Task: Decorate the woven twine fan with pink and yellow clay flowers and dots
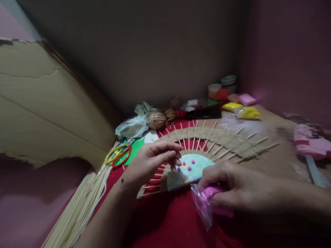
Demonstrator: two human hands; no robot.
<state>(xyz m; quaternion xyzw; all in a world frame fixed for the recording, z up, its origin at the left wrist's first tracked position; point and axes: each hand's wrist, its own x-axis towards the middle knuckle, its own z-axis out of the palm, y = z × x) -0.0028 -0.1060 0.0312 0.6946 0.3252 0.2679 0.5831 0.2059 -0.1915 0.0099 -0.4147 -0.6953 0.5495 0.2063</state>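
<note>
My right hand (pixel 232 184) is closed round a clear plastic bag of pink modelling clay (pixel 211 194), just in front of a half-round woven fan (pixel 222 136). Thin sticks radiate through the fan's twine bands. Pale blue patterned cloth (pixel 186 177) covers its middle, with several small pink clay balls (pixel 189 168) on it. Over the left part of that cloth hovers my left hand (pixel 161 155), its fingers bent loosely and apart; nothing shows between them. Part of the fan is hidden behind both hands.
Red and yellow-handled scissors (pixel 121 155) lie at left beside a bundle of thin sticks (pixel 80 203). Twine balls (pixel 156 120), a dark phone (pixel 204 113) and yellow clay packets (pixel 248 112) sit behind the fan. A pink glue gun (pixel 309 141) is at right; cardboard (pixel 51 103) stands left.
</note>
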